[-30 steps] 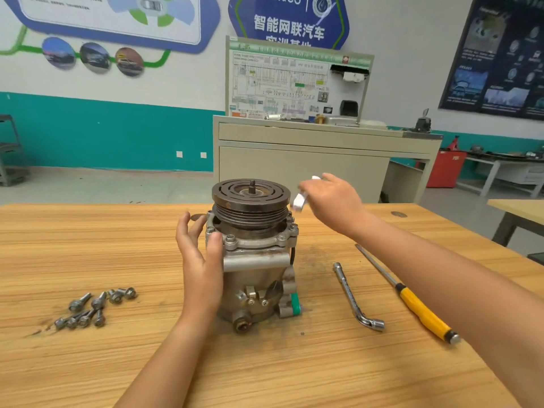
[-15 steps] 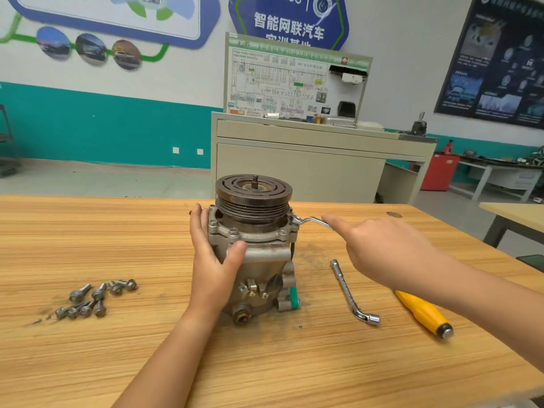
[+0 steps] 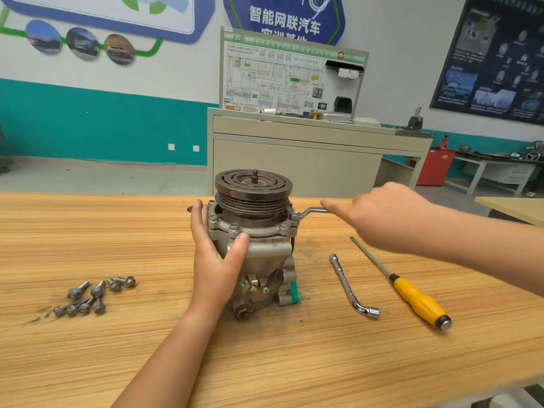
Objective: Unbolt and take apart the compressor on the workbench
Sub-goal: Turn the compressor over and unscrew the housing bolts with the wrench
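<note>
compressor (image 3: 265, 251) — centre of workbench (image 3: 117, 363) | spanner (image 3: 309, 212) at its right | bolts (image 3: 94, 295) left | L-wrench (image 3: 347, 282), screwdriver (image 3: 418, 300) right | cabinet (image 3: 294, 166) behind

just one wide-angle head cam here, sat above the near edge of the pale striped wooden workbench (image 3: 88, 363), facing forward and a bit down, close in on the grey metal compressor (image 3: 259, 254), teal-and-white back wall (image 3: 103, 119) far behind

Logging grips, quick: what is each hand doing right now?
Left hand: grips the compressor, thumb across its front.
Right hand: holds the wrench by its handle.
</note>
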Tool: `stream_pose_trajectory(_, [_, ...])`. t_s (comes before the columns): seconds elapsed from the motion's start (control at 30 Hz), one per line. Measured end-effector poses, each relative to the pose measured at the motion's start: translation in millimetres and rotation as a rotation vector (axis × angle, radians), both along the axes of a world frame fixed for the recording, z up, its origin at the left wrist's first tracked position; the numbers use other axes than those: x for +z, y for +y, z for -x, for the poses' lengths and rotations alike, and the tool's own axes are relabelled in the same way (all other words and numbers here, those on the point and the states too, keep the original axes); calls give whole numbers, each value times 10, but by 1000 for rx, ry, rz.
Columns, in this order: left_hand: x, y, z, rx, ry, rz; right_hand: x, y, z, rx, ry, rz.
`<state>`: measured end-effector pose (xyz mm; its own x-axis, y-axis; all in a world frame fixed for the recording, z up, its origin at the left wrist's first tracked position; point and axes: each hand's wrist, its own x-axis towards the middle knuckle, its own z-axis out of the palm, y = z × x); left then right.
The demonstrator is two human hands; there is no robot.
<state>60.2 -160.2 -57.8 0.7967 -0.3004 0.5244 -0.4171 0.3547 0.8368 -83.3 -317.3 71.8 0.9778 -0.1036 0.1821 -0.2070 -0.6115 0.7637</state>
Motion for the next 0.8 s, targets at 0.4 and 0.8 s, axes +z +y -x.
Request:
stream_pose_trajectory(0.4, [9, 6, 20, 2, -6, -3, -237, -307, -985, 265, -261, -284])
stream_pose_trajectory(0.8, [17, 6, 24, -14, 18, 1, -199, 109, 123, -36, -334, -653])
